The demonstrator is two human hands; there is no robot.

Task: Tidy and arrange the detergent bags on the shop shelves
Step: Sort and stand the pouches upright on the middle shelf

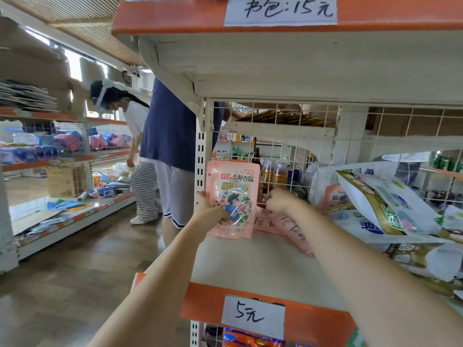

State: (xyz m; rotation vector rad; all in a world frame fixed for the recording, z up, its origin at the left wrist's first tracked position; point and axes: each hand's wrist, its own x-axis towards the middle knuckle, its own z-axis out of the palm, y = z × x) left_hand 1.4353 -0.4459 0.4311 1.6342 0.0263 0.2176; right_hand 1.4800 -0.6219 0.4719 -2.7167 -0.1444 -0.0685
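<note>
i read three handwritten or printed texts here. the paper tag (280, 10) on the upper shelf's orange edge says "书包:15元" — the paper label (252, 316) on the lower shelf's orange edge says "5元". the pink detergent bag (233, 197) carries "立白 大师香氛", a small "3.8元" sticker near its top and a "72" — other bags' print is too blurred for me.

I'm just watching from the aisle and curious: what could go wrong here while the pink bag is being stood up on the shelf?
The pink bag, held upright only by the left hand at the shelf end, may flop over or slip off once released. The right hand reaches behind it, beside the leaning white and gold bags; a nudge could slide that pile down.
</note>
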